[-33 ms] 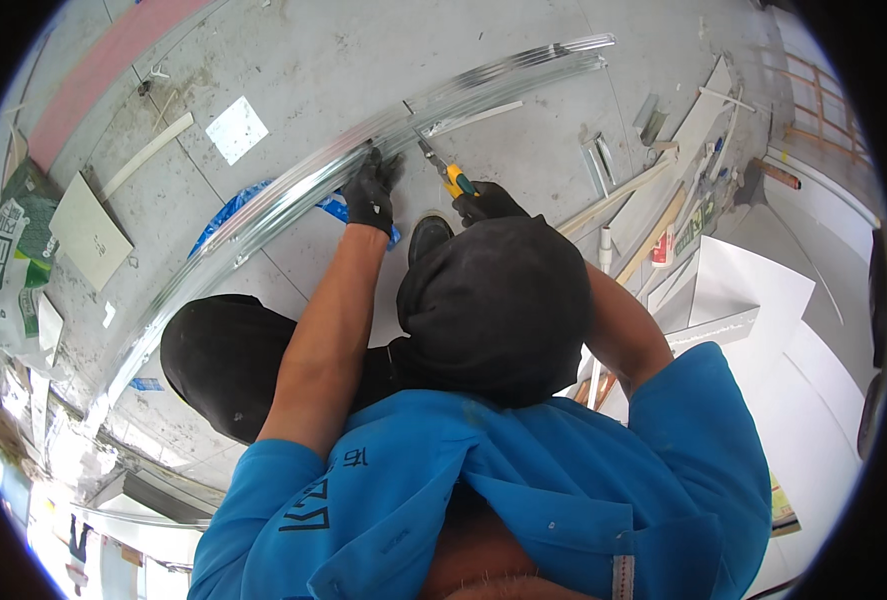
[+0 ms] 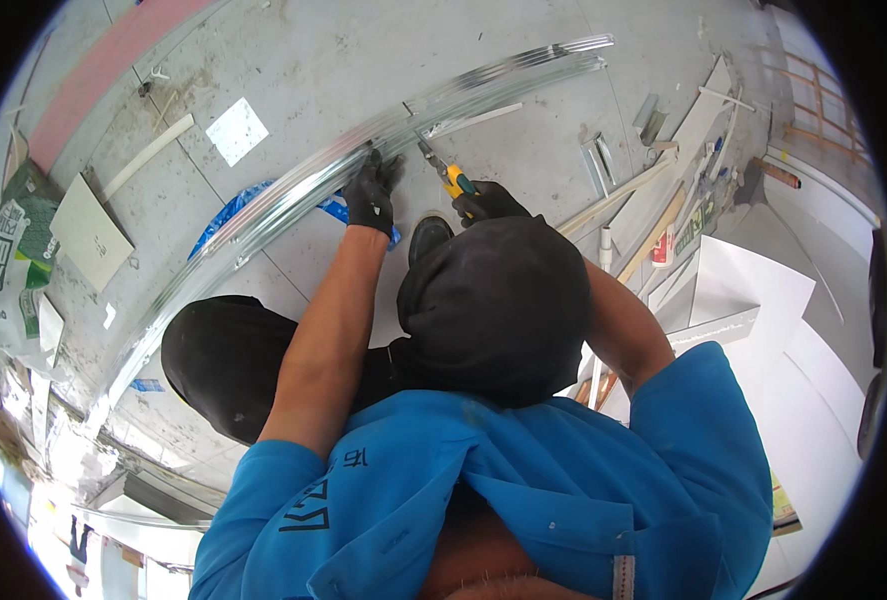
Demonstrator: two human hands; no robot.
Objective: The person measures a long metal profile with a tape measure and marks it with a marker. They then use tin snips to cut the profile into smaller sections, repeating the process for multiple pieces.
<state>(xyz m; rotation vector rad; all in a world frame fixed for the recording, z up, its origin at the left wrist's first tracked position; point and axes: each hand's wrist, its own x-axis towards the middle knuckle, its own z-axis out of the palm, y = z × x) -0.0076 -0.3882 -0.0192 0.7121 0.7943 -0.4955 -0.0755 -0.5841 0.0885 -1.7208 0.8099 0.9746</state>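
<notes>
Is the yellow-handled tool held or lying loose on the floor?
Held: the gloved right hand grips the yellow-handled tool, with its metal head sticking out. Whether that head is open, I cannot tell.

Bright, mostly even daylight-like light fills the scene, and shadows on the grey floor (image 2: 553, 140) are soft and faint. The shiny metal channels (image 2: 253, 212) carry long white streaks of glare, and a pale square panel (image 2: 236, 131) nearly washes out. The lower left rim is strongest in brightness, burnt out to white with small details lost, while the black trousers (image 2: 498, 310) sink into dark tones. Focus is fair near the centre, though the fingers of the left hand (image 2: 370, 195) look smeared. Fisheye distortion bows straight edges, inside a black, vignetted border with bluish fringing.
</notes>
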